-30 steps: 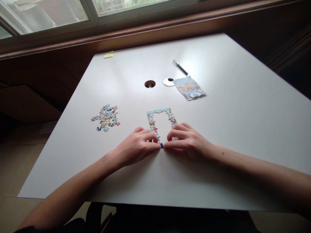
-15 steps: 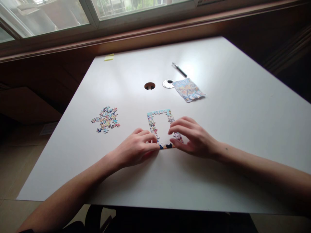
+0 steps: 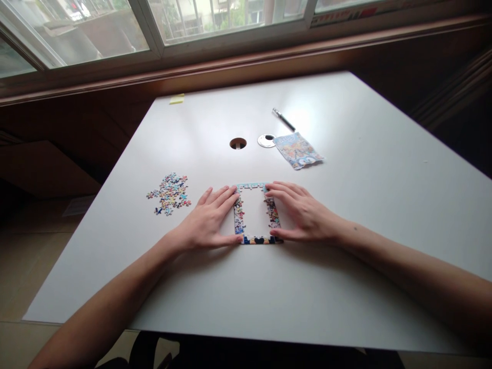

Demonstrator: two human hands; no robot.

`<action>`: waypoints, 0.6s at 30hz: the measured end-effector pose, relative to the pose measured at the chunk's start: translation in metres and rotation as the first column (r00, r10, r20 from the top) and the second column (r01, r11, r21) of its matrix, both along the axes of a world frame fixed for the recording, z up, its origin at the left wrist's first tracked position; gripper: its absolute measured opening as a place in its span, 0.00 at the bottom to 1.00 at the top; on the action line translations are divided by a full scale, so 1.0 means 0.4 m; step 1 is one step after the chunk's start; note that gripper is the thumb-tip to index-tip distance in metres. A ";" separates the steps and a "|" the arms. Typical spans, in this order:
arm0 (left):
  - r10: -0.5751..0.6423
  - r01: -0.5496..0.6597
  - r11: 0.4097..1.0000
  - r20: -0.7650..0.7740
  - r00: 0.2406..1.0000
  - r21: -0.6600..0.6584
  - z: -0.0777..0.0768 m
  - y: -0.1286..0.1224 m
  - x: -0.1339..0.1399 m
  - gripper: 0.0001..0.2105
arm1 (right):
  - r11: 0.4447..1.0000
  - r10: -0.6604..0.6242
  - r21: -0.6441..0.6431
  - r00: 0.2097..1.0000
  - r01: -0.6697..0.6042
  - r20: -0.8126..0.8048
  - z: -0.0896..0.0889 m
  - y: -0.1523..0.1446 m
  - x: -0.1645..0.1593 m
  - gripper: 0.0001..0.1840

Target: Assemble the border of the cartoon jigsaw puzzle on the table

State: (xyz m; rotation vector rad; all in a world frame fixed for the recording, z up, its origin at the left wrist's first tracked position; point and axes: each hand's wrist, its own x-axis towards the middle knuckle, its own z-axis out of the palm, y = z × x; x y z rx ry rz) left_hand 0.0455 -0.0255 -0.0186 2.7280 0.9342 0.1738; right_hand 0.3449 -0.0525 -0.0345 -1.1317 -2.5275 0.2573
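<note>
A rectangular border of joined jigsaw puzzle pieces (image 3: pixel 260 240) lies flat on the white table, with bare tabletop showing inside it. Its top strip is light blue, its sides are many-coloured, and the bottom strip has dark blue and tan parts. My left hand (image 3: pixel 205 219) lies along the left side, fingers stretched out, fingertips at the upper left and thumb at the lower left corner. On the opposite side my right hand (image 3: pixel 303 212) is spread, its fingertips touching the upper right and its thumb the lower right. Neither hand has a piece lifted.
A heap of loose puzzle pieces (image 3: pixel 171 192) lies to the left. Beyond the border are a round hole (image 3: pixel 238 144) in the table, a round cover (image 3: pixel 265 140), a picture sheet (image 3: pixel 299 151) and a pen (image 3: pixel 283 119). A yellow sticky note (image 3: pixel 177 99) is at the far left corner.
My left hand has gone from curled fingers at the lower left corner to lying stretched along the left side. My right hand's fingers have spread along the right side. The border now sits straighter.
</note>
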 end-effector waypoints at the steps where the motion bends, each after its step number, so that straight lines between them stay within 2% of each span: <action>1: -0.005 0.005 1.000 -0.010 1.000 -0.002 0.001 0.003 -0.005 0.46 | 1.000 0.018 -0.003 1.000 -0.018 -0.004 0.001 0.001 0.002 0.41; 6: 0.017 -0.017 1.000 -0.039 0.999 0.000 0.000 0.010 -0.010 0.49 | 0.999 0.045 -0.015 0.999 -0.045 -0.007 0.000 0.001 0.009 0.44; 18: 0.029 -0.031 0.999 -0.072 0.997 -0.020 0.001 0.008 -0.002 0.48 | 0.999 0.026 -0.041 1.000 -0.026 0.010 0.002 0.000 0.004 0.41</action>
